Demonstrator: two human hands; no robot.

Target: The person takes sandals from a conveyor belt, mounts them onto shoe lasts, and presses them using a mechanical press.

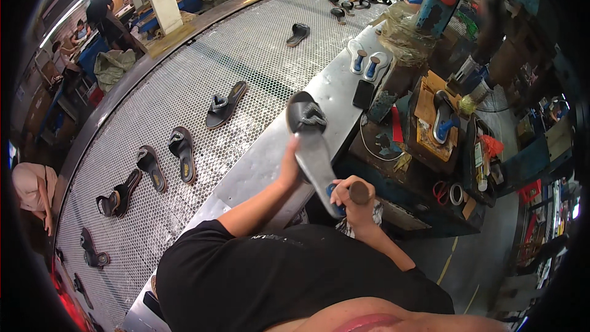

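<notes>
A black slide sandal (305,114) with a glittering strap is held up before me over the metal edge. A silver foot-shaped plate (315,158) reaches from the strap down toward me and covers the rest of the sandal. My left hand (291,163) is closed on the sandal's side beside the plate; its fingertips are hidden behind. Near the plate's heel end, my right hand (357,204) is wrapped around the plate's blue handle, with a round brown knob (359,192) showing above the fingers.
A perforated conveyor (203,55) carries several black sandals (182,154) on my left. Two foot-shaped plates (371,67) and a phone (363,94) lie on the metal ledge (246,200). At right, a bench holds another blue-handled plate (444,120) and red-handled scissors (441,193).
</notes>
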